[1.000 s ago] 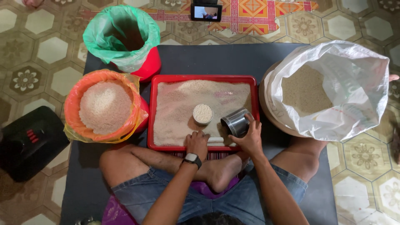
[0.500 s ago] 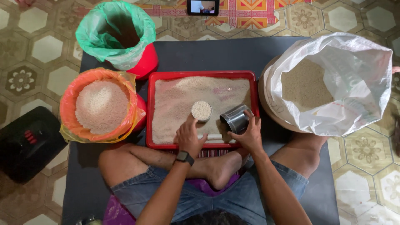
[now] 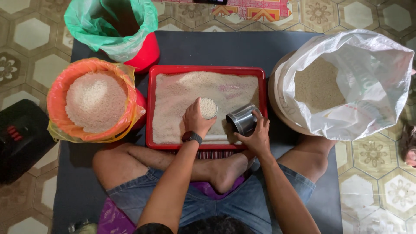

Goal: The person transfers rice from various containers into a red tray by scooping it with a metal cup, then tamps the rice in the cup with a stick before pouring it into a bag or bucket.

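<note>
Sitting cross-legged, a person had the left hand point(image 3: 196, 120) cupped round a small rice-filled cup point(image 3: 208, 107) on the red tray point(image 3: 151, 108) of rice; right hand point(image 3: 256, 139) gripped a tilted steel cup point(image 3: 242, 118) at tray's lower-right edge, w/ white rice sack point(image 3: 381, 91) beside.

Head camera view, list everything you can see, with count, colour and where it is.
red tray: one, red, centre of the mat, spread with pale grain
small round cup: one, whitish, filled with grain, on the tray at the left hand
metal cup: one, silver, tipped on its side at the tray's right edge
orange-lined bucket: one, left, full of white grain
green-lined bucket: one, top left
white sack: one, right, holding brownish grain
dark mat: one, grey
black object: one, far left
left hand: on the small cup
right hand: holding the metal cup
</note>
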